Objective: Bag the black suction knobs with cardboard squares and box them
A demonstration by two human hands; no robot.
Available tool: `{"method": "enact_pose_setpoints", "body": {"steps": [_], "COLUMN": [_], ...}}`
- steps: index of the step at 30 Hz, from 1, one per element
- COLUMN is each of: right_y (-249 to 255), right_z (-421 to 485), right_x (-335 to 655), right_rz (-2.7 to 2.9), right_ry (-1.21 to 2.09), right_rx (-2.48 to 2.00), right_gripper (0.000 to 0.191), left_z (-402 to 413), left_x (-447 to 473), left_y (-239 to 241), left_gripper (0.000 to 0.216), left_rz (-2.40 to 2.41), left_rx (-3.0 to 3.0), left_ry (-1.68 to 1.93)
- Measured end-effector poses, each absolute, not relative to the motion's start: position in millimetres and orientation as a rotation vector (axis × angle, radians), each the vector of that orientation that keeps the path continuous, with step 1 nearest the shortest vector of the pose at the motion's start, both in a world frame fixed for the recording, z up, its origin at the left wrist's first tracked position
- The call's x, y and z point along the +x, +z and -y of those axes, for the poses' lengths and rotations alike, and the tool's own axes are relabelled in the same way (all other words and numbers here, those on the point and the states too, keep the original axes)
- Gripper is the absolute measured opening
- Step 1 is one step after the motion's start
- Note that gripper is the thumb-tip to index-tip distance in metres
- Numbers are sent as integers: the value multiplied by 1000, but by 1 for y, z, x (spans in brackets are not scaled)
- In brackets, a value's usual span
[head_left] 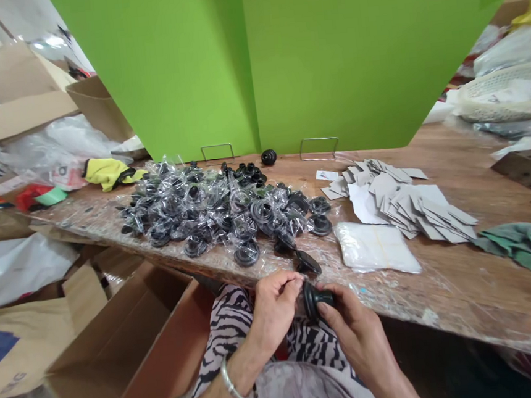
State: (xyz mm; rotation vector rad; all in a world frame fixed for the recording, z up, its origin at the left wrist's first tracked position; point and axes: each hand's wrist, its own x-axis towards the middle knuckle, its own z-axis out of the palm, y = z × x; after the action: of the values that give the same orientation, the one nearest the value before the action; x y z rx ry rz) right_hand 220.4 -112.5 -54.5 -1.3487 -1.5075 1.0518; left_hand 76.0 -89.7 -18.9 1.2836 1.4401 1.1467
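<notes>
Over my lap at the table's front edge, my right hand (357,330) grips a black ribbed rubber boot (315,300), thumb on its narrow end. My left hand (275,305) is beside the boot's wide end, thumb and fingertips pinched on what looks like the edge of a clear plastic bag; the film is hard to make out. Just beyond my hands lies a loose black rubber boot (307,262). A large heap of similar boots in clear bags (220,209) spreads to the left. A flat stack of clear bags (376,247) lies to the right.
Grey card pieces (409,202) are piled at the right, near a green cloth (527,247). Green panels (253,64) stand behind the wooden table (459,287). A yellow glove (109,173) lies at the left. An open cardboard box (121,354) sits below, left.
</notes>
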Motion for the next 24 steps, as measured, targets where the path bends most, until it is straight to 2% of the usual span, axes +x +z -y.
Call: {"method": "enact_pose_setpoints", "body": {"steps": [7, 11, 16, 20, 24], "right_y": [-56, -57, -63, -69, -78], "right_z": [111, 103, 101, 99, 88], "right_x": [202, 197, 197, 188, 173], "right_rz": [1625, 1678, 1799, 1980, 2066], "right_ry": [355, 121, -84, -164, -81], "right_rx": [-1442, -1401, -1374, -1375, -1380], "right_gripper": [26, 21, 22, 22, 25], "left_z": [93, 98, 109, 108, 100], "left_x": [77, 77, 82, 76, 63], "left_y": [-25, -27, -34, -53, -68], "left_gripper": [19, 20, 21, 17, 15], "left_rz": [-1492, -1537, -1486, -1536, -1517], "left_rx": [1435, 1640, 1704, 1394, 1002], "left_ry": [1224, 1294, 1224, 1175, 1113]}}
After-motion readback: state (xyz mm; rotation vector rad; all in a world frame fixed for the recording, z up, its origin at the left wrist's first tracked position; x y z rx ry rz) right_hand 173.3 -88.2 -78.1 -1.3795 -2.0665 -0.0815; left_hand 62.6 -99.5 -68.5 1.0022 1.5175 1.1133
